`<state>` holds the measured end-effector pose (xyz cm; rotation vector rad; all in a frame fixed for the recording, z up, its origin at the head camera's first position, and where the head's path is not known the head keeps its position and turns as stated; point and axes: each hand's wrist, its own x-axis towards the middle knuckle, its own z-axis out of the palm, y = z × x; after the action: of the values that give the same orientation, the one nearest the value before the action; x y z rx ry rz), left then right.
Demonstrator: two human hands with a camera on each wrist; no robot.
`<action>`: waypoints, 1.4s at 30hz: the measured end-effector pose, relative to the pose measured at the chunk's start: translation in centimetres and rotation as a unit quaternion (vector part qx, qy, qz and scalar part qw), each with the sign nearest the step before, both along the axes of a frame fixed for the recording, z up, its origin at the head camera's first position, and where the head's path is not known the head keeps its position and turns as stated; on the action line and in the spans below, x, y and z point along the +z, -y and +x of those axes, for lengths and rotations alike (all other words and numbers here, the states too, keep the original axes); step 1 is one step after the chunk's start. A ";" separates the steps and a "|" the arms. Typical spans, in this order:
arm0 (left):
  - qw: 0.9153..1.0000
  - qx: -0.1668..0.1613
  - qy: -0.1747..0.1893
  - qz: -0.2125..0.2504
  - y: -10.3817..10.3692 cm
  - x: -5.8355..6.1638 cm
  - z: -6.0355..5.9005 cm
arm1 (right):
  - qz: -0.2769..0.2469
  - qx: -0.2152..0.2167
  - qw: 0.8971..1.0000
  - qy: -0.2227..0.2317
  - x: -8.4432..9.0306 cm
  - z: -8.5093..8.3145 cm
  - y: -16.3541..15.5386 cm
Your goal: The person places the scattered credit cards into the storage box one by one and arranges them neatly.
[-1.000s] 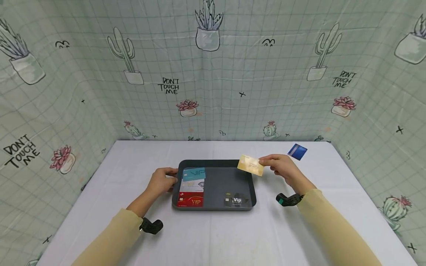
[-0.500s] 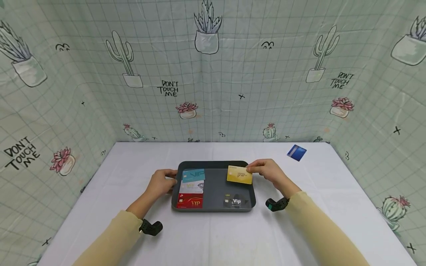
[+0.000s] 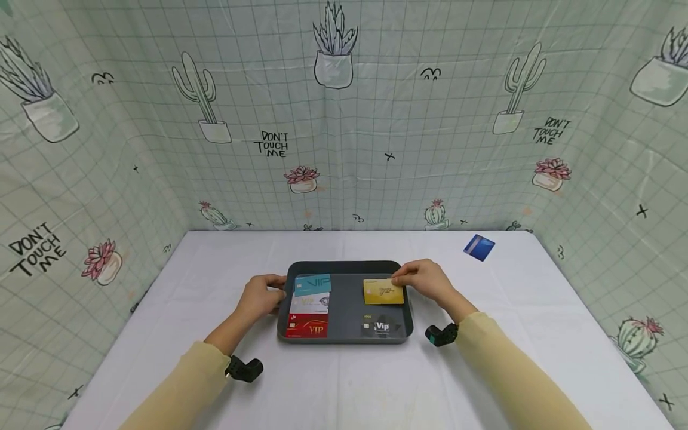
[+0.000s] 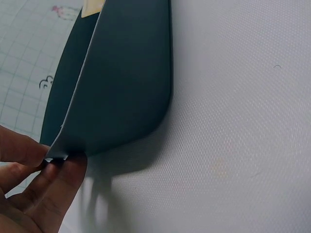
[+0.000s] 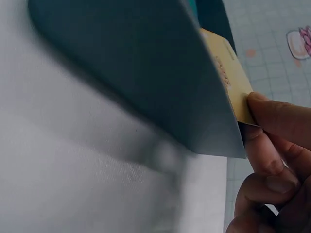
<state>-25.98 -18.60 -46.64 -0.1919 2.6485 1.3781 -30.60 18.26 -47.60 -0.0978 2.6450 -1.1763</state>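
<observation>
A dark grey tray [image 3: 346, 307] lies on the white table. My left hand [image 3: 262, 295] grips its left rim; in the left wrist view thumb and fingers pinch the tray's wall [image 4: 121, 77]. My right hand [image 3: 427, 279] pinches a gold card [image 3: 383, 292] by its upper right corner, inside the tray's right half. The right wrist view shows thumb and finger on the gold card [image 5: 231, 73] above the tray wall. Down the tray's left side lie a teal card [image 3: 313, 284], a white card [image 3: 309, 303] and a red card [image 3: 306, 326]. A dark transparent card [image 3: 383, 325] lies at lower right.
A blue card [image 3: 479, 247] lies on the table [image 3: 344, 382] behind and right of the tray. Behind the table hangs a cloth [image 3: 355, 119] printed with cacti. Black camera mounts sit at both wrists, the right one [image 3: 442, 335] near the tray.
My right hand has carried the gold card leftward and down, from over the tray's back right corner into the tray above the transparent card. The left hand keeps its grip on the rim.
</observation>
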 end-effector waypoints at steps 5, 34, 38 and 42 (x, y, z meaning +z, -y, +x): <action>1.000 0.005 0.003 -0.001 -0.1 -0.1 0.0 | 0.066 0.034 0.996 -0.056 0.1 0.4 0.4; 1.000 0.013 -0.008 0.000 -0.1 -0.7 -0.1 | 0.223 0.088 0.951 -0.193 -0.8 0.7 1.2; 1.000 0.014 -0.007 -0.002 -0.1 -0.5 0.0 | 0.226 0.088 0.951 -0.190 -0.8 0.7 1.3; 1.000 0.010 -0.007 -0.003 -0.2 -0.3 0.2 | 0.232 0.086 0.951 -0.186 -0.9 0.7 1.4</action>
<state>-25.78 -18.44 -46.92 -0.2113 2.6692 1.3842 -29.86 16.90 -48.49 -0.4941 3.0834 -0.4955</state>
